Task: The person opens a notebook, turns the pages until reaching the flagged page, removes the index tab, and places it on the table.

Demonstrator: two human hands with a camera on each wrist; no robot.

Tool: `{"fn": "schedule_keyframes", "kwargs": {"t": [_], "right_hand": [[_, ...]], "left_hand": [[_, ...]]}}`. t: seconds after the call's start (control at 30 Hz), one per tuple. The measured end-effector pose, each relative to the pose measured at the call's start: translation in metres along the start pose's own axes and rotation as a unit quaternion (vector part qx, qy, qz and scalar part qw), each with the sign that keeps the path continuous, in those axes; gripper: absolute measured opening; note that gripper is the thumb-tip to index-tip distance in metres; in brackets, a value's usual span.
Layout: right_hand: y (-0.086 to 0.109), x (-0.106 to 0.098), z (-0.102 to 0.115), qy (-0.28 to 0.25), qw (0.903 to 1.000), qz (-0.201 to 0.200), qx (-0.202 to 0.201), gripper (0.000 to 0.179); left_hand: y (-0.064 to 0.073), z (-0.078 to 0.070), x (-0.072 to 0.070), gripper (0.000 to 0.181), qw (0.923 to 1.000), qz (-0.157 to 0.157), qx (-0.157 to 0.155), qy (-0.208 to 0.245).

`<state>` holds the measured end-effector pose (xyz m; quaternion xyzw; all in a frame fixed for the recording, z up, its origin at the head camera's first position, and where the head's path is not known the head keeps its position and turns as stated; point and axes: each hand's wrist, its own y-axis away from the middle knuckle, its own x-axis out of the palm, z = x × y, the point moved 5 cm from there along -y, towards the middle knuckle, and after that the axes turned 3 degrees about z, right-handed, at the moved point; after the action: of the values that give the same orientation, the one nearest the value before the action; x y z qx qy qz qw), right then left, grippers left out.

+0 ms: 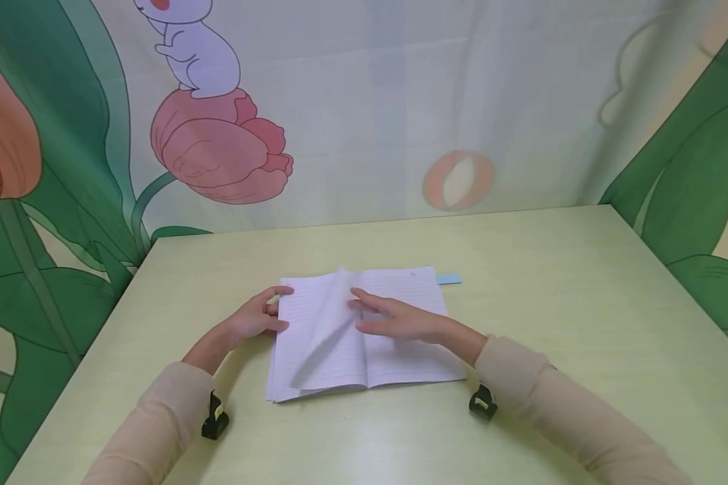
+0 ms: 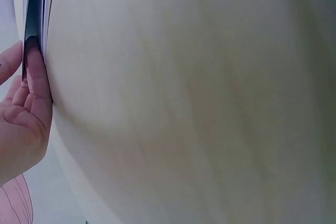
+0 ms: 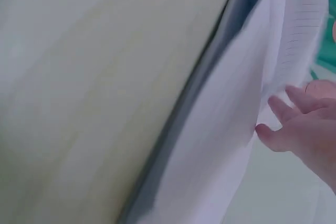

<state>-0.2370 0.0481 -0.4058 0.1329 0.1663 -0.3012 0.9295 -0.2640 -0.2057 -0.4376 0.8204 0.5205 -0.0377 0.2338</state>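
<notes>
An open notebook with ruled white pages lies on the table. One loose page stands partly lifted near the spine, its lower corner curling over the left side. My left hand holds the notebook's left edge, and in the left wrist view a finger of that hand reaches in at the sheets. Over the spine, my right hand has its fingers extended towards the lifted page, fingertips right at it. The right wrist view shows this hand with fingers spread and loosely bent beside the pages.
A light blue tab sticks out past the notebook's upper right edge. The pale table extends around it on all sides. Behind hangs a curtain printed with flowers and a white animal. Black wrist devices sit below both sleeves.
</notes>
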Motion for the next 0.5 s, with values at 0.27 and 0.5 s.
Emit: {"fn": "schedule_keyframes", "kwargs": {"t": [0.27,0.5], "right_hand": [[-0.004,0.018,0.008,0.088,0.9951,0.046,0.008,0.059],[-0.006,0.023,0.006,0.132,0.9889,0.068,0.013,0.057]], "left_hand": [[0.001,-0.004,0.002,0.068,0.9988,0.017,0.017,0.043],[0.002,-0.006,-0.001,0.058,0.9987,0.002,-0.018,0.047]]}}
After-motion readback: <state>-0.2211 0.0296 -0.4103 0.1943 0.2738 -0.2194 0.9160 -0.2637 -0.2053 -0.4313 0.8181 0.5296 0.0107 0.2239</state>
